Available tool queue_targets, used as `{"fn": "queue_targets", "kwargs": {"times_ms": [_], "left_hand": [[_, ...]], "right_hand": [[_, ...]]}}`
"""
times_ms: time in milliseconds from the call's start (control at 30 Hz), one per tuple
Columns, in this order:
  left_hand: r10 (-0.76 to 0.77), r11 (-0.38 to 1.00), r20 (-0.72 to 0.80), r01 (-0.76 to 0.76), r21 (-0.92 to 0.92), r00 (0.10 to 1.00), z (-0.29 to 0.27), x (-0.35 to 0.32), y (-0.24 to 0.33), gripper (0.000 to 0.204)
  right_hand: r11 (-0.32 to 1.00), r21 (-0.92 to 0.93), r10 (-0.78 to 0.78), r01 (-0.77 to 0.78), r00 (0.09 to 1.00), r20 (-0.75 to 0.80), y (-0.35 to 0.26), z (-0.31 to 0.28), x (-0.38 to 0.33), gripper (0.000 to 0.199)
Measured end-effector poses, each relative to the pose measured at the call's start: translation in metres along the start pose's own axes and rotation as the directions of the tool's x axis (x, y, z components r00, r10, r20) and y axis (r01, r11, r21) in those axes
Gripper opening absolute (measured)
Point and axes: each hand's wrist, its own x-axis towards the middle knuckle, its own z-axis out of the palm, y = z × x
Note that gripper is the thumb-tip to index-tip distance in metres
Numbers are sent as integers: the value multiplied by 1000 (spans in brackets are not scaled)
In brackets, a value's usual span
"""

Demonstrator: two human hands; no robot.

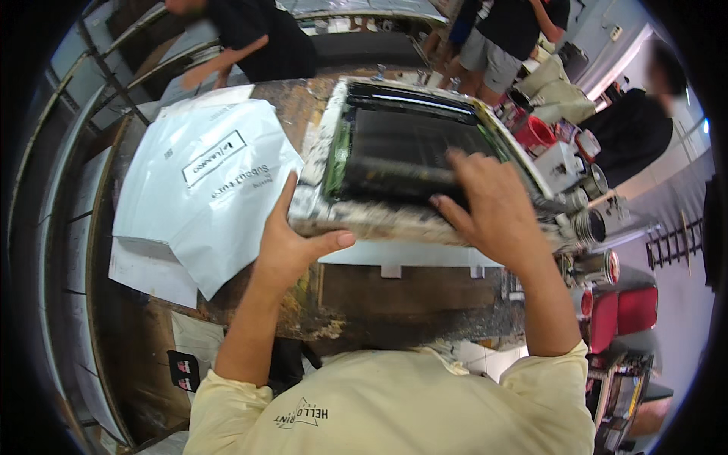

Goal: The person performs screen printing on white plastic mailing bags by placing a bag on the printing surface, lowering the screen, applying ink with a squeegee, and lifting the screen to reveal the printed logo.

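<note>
A screen printing frame [379,220] with pale, ink-stained edges and a dark mesh lies in front of me on the worktable. My left hand [292,235] grips its near left corner, index finger along the side and thumb by the front edge; the other fingers are hidden. Over the near right part of the mesh, my right hand [489,201] holds the end of a dark, bar-like squeegee [398,178], slightly blurred. White printed plastic mailer bags [205,167] lie left of the frame. A white sheet or board [409,254] shows beneath the frame's front edge.
Tins [588,226] and a red tub [535,135] crowd the table's right side. Other people stand beyond the table, one [258,38] at far left. A red chair [635,309] is at right, and a metal rack [87,227] runs along the left.
</note>
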Motion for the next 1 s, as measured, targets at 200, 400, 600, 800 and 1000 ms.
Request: {"fn": "queue_targets", "kwargs": {"times_ms": [200, 400, 600, 800, 1000], "left_hand": [[57, 812, -67, -8, 583, 996, 2, -46, -116, 103], [143, 622, -14, -80, 779, 990, -2, -50, -137, 108], [59, 641, -37, -10, 767, 998, -4, -55, -134, 112], [-10, 664, -58, 50, 746, 998, -2, -55, -130, 120], [14, 703, -75, 43, 710, 997, -2, -57, -133, 124]], "right_hand": [[918, 181, 174, -353, 768, 616, 15, 61, -71, 38], [972, 146, 111, -184, 908, 403, -18, 111, -128, 44], [988, 136, 33, -67, 971, 237, 19, 160, -97, 55], [997, 45, 56, -64, 984, 171, 106, 224, -6, 40], [1000, 18, 8, -11, 987, 160, 184, 259, 75, 34]]}}
